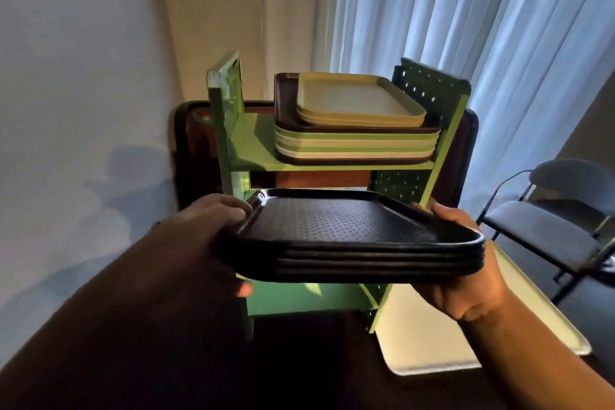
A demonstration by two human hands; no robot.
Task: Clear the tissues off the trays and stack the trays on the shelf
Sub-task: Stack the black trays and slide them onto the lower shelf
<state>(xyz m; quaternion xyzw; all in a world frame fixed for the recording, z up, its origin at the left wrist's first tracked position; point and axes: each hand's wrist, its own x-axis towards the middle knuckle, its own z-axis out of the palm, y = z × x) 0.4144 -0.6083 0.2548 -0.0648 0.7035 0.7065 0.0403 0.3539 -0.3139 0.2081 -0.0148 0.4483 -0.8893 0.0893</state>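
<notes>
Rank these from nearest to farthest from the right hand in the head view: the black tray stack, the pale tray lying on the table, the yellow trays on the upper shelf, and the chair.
1. black tray stack: held in the right hand, at its right edge.
2. pale tray: flat on the table, just below the hand.
3. chair and yellow trays: chair off right, trays up on the green shelf; too close to call.

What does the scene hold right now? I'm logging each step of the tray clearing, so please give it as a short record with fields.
held item: stack of black trays, level, no tissues on top
left hand: grips the stack's left edge
right hand: grips the stack's right edge from below
green shelf: upper level holds a pile of mixed trays
lower level: hidden behind the held stack
white tray: lies flat on the table, right of the shelf
chair: far right
</notes>
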